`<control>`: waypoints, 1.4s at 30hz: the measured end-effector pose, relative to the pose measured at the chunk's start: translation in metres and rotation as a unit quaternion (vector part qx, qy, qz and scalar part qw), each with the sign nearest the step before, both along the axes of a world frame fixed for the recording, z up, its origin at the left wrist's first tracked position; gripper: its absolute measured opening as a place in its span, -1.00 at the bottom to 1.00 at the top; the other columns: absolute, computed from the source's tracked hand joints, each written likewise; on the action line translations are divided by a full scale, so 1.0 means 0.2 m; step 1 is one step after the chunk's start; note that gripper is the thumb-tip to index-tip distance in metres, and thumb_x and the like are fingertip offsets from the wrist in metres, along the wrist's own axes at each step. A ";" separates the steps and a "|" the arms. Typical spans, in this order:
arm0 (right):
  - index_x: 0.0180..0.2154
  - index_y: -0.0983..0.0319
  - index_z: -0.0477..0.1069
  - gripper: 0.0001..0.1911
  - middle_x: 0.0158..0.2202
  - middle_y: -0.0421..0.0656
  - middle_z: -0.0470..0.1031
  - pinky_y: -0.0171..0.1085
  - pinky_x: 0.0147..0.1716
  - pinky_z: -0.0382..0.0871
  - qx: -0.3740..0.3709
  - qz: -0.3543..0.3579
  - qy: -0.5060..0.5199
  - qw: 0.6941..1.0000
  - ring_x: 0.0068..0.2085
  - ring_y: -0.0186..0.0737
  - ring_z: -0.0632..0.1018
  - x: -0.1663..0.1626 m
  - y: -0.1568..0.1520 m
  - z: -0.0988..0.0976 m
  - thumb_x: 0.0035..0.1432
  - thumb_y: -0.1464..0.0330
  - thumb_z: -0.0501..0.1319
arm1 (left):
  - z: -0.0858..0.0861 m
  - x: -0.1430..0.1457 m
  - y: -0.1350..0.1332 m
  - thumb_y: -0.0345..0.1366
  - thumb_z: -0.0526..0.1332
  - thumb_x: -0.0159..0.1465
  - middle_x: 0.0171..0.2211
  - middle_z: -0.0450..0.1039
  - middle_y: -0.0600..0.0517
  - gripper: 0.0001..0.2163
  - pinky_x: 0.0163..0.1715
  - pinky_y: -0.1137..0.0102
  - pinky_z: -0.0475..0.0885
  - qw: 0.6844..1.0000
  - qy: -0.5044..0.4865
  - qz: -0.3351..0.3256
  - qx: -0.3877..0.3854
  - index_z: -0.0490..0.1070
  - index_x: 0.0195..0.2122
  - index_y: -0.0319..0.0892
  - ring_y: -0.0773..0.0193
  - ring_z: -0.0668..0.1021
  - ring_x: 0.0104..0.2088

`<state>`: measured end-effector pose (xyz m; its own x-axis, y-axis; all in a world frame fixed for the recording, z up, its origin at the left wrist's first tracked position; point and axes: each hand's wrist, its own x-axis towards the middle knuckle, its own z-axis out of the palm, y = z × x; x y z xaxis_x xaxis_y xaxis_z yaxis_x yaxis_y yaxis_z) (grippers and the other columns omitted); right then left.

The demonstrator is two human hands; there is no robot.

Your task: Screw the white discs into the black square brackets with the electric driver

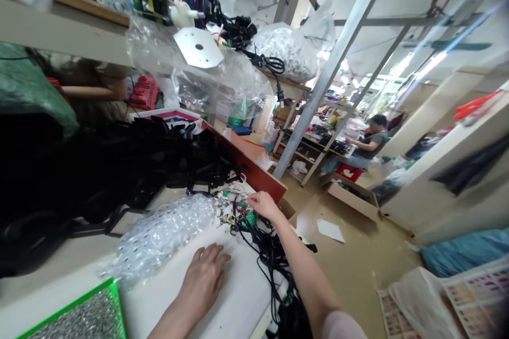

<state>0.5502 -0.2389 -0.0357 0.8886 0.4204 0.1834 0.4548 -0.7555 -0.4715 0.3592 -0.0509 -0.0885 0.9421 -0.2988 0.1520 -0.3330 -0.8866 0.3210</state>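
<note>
My left hand [204, 273] lies flat on the white worktop [234, 296], fingers stretched out, holding nothing, just beside a sheet of bubble wrap [159, 238]. My right hand [262, 205] reaches forward to a tangle of black wires with small green circuit parts [242, 217] at the table's far corner; its fingers are closed in a pinch on one of those small wired parts. The black cables [270, 259] trail off the table edge under my right forearm.
A heap of black plastic parts [119, 169] fills the left of the table. A green-edged tray [79, 318] sits at the near left. Shelves above hold bags and cables [238, 32]. Another person [368, 143] sits at a far bench. Cardboard boxes [350, 196] stand on the floor.
</note>
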 end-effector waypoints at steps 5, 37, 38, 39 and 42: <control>-0.30 0.28 0.57 -0.66 -0.34 -0.15 0.62 -0.29 -0.26 0.39 0.156 -0.016 -0.098 0.983 -0.31 -0.18 0.58 0.04 -0.09 0.30 0.20 0.22 0.09 | 0.03 0.06 -0.05 -0.50 0.06 0.17 0.17 0.34 -0.14 -0.58 0.15 0.06 0.25 0.999 0.047 -0.015 -0.005 0.42 0.04 -0.11 0.02 0.36 0.19; -0.37 0.21 0.52 -0.71 -0.38 -0.10 0.54 -0.25 -0.28 0.44 0.358 0.327 0.092 0.870 -0.33 -0.24 0.54 -0.84 0.26 0.08 0.22 0.16 0.18 | -0.01 -0.63 0.23 0.08 0.23 0.17 -0.34 0.57 -0.10 -0.39 -0.51 0.51 0.34 0.590 0.369 0.178 -0.696 0.35 0.13 -0.24 0.40 0.45 -0.55; -0.36 0.22 0.53 -0.68 -0.37 -0.08 0.54 -0.25 -0.27 0.45 0.339 0.349 0.094 0.868 -0.31 -0.23 0.55 -0.89 0.27 0.10 0.23 0.14 0.16 | -0.03 -0.63 0.22 0.03 0.22 0.20 -0.34 0.57 -0.10 -0.46 -0.56 0.53 0.33 0.557 0.362 0.222 -0.714 0.38 0.09 -0.23 0.43 0.42 -0.59; -0.35 0.24 0.53 -0.65 -0.35 -0.06 0.55 -0.27 -0.27 0.45 0.321 0.369 0.096 0.867 -0.31 -0.24 0.55 -0.92 0.27 0.10 0.25 0.13 0.15 | -0.04 -0.63 0.21 -0.06 0.25 0.20 -0.36 0.56 -0.07 -0.53 -0.62 0.56 0.30 0.528 0.347 0.270 -0.727 0.39 0.07 -0.21 0.47 0.39 -0.63; -0.33 0.26 0.56 -0.61 -0.34 -0.04 0.56 -0.31 -0.27 0.45 0.270 0.392 0.087 0.875 -0.31 -0.27 0.55 -1.00 0.22 0.08 0.26 0.12 0.12 | -0.06 -0.62 0.18 -0.36 0.32 0.14 -0.50 0.47 0.09 -0.56 -0.70 0.64 0.25 0.475 0.277 0.369 -0.749 0.38 0.07 -0.14 0.53 0.33 -0.70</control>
